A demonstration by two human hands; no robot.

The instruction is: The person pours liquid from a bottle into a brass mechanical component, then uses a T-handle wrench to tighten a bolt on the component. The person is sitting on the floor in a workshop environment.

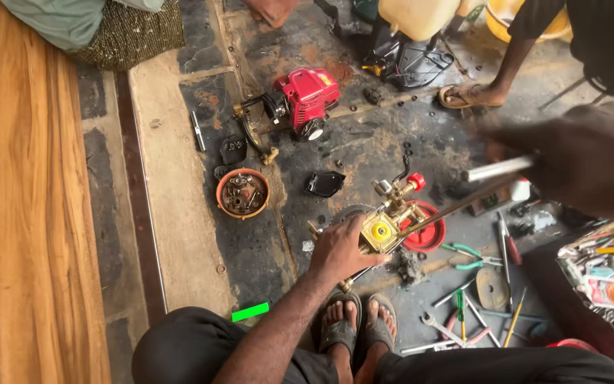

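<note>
My left hand (342, 249) grips a brass pump body (390, 226) with a round yellow face and a red knob (416, 180) on top, holding it just above the oily floor in front of my sandalled feet. My right hand (577, 171) is blurred at the right and is closed on a long tool with a pale handle (500, 168). Its thin metal shaft (456, 208) slants down to the left and reaches the pump beside the yellow face.
A red small engine (305, 99) lies farther out. Near it are an orange bowl of bolts (242, 193), black covers (325, 183) and a red lid (431, 238). Wrenches, pliers (472, 256) and screwdrivers litter the floor at right beside a box of parts (605, 274). Another person's sandalled foot (463, 96) stands at the top.
</note>
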